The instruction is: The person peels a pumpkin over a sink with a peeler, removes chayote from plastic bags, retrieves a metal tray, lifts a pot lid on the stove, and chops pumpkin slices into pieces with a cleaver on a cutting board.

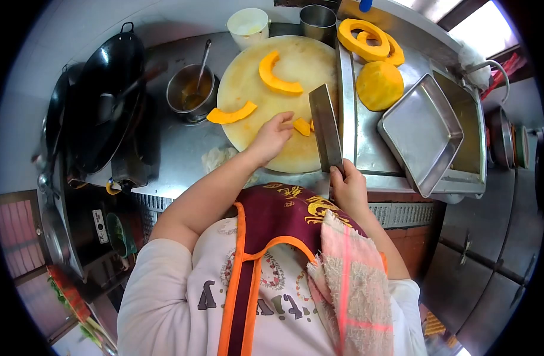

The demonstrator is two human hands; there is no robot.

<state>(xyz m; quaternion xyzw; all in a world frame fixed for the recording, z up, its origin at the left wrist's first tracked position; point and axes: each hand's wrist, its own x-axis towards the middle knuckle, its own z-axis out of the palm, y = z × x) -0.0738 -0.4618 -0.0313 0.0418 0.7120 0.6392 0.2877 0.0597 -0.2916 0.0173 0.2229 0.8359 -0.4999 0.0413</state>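
My right hand (348, 185) is closed around the handle of a cleaver (325, 121), whose broad blade stands over the right side of a round cutting board (248, 65). Left of the blade, my left hand (275, 135) has its fingers stretched out and apart. Small pumpkin pieces (302, 126) lie between its fingertips and the blade; whether the fingers touch them I cannot tell. A curved pumpkin slice (274, 77) lies farther back on the board. Another pumpkin slice (232, 113) overhangs the board's left edge.
Pumpkin rings (350, 37) and a peeled pumpkin chunk (379, 86) sit right of the board, beside an upright-rimmed metal tray (423, 127). Left stand a metal pot (186, 107) with a ladle and a black wok (106, 83). A white tub (249, 38) and metal container (317, 32) are behind.
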